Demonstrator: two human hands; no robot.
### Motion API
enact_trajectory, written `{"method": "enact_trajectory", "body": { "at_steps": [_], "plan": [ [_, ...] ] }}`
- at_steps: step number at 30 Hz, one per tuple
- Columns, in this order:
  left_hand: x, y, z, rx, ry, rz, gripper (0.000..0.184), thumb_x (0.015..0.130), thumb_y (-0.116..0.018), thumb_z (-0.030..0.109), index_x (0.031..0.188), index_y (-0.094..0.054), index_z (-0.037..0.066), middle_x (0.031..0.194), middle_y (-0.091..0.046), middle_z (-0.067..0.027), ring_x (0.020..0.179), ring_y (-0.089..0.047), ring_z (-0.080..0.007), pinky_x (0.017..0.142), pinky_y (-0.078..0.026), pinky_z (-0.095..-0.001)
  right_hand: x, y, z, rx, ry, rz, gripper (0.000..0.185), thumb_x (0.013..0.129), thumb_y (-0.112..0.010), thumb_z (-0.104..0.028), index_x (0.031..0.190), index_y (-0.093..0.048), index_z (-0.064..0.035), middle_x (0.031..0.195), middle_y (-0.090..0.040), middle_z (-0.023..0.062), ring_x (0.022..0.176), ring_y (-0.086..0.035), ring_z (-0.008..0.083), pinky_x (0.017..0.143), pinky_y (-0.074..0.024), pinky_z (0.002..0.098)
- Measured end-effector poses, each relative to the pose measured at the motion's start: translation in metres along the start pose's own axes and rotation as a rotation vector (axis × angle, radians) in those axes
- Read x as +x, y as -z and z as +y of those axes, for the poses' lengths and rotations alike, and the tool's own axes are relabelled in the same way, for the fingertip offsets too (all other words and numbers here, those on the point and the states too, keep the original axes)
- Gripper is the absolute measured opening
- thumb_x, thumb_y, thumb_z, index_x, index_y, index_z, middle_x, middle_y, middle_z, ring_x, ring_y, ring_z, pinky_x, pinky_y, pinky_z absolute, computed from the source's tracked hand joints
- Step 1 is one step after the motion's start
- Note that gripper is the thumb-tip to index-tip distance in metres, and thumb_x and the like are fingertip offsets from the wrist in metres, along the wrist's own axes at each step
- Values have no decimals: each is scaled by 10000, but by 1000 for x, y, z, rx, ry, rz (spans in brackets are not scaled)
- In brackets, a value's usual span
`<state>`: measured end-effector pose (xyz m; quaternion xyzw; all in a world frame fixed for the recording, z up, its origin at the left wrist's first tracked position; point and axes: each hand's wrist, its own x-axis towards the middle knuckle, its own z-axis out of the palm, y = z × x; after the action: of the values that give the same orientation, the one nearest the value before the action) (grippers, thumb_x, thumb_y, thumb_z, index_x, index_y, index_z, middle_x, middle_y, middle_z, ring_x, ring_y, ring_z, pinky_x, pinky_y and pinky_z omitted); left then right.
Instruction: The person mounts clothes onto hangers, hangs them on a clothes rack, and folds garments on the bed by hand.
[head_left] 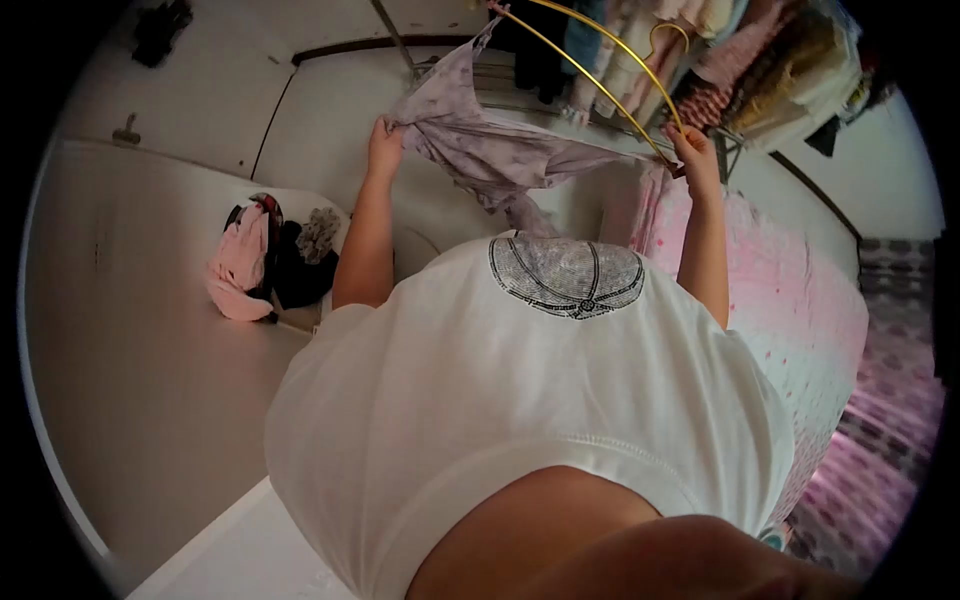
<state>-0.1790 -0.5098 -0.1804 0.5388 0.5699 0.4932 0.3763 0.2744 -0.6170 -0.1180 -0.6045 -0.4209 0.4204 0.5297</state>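
Observation:
My left hand point(385, 150) is closed on the edge of a pale lavender patterned garment point(510, 155), with its cloth bunched at the fingers. The garment stretches across in front of me, its lower folds hanging loose. My right hand point(695, 160) grips one end of a gold clothes hanger point(600, 80), held slanting up toward the top of the view. One narrow corner of the garment reaches the hanger's far end. Another thin part runs toward the end by my right hand; whether it is hooked there I cannot tell.
Several clothes point(720, 60) hang on a rack at the upper right. A bed with a pink and white cover point(790, 300) stands to the right, beside a patterned purple curtain point(890, 400). On the left, pink and black items point(245, 260) are near a pale wall or door.

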Motion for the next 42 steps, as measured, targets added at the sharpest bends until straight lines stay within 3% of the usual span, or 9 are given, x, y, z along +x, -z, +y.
{"method": "enact_trajectory", "body": {
  "at_steps": [3,6,12,14,21,24,27,34,42],
  "plan": [
    [-4,-3,5,127,117,-59,353,822,-546,197,1054,-460,-56,963,-569,-121,895,-527,-169,769,-411,-271,62,7,9,32,198,-119,209,790,-635,-261,803,-601,-55,619,-473,-64,508,-406,31,450,-299,197],
    [-1,-9,13,353,138,-195,483,787,-609,207,1137,-414,-62,1040,-552,-133,950,-517,-175,815,-404,-278,90,3,-22,11,109,-187,219,777,-644,-222,862,-622,-21,706,-526,-47,642,-423,40,584,-312,205],
    [30,-57,-6,105,-44,-398,559,735,-677,175,1168,-401,-46,1107,-525,-126,995,-504,-190,866,-395,-302,162,0,-57,-84,175,-183,194,770,-653,-227,838,-621,-48,683,-513,-46,624,-433,50,564,-319,206],
    [50,-72,-2,39,-27,-378,553,740,-675,194,1168,-410,-34,1104,-527,-124,998,-506,-191,861,-399,-303,185,-4,-73,-41,276,-186,197,763,-661,-226,830,-615,-47,665,-492,-52,579,-409,48,512,-305,207],
    [109,-106,30,-54,83,-329,566,756,-660,253,1200,-414,2,1151,-497,-128,1062,-469,-198,901,-366,-330,254,1,-122,-189,368,-336,211,774,-649,-208,907,-621,-47,719,-533,-59,673,-462,32,621,-341,192],
    [128,-123,23,197,-162,-237,557,765,-647,254,1206,-409,10,1194,-460,-137,1114,-425,-202,927,-335,-343,272,-1,-119,-197,384,-376,212,756,-666,-171,906,-617,-30,743,-550,-47,677,-475,46,615,-344,184],
    [142,-137,27,-13,-195,-344,554,769,-638,242,1213,-391,22,1213,-430,-141,1138,-399,-214,929,-323,-341,275,-7,-127,-259,343,-371,214,747,-674,-143,907,-612,-15,743,-555,-33,670,-481,54,593,-351,186],
    [172,-139,57,-65,-473,100,376,752,-646,166,1041,-442,38,1050,-467,-109,952,-459,-220,826,-371,-330,285,-19,-132,-224,377,-435,207,744,-675,-140,894,-616,-9,708,-556,-31,621,-463,43,534,-335,191],
    [177,-128,115,643,-998,272,378,716,-662,209,1031,-503,74,1046,-489,-102,975,-458,-289,876,-311,-419,285,-22,-91,-333,302,-432,181,743,-672,-127,863,-616,-4,672,-530,-35,609,-447,55,536,-331,187]
  ]
}}
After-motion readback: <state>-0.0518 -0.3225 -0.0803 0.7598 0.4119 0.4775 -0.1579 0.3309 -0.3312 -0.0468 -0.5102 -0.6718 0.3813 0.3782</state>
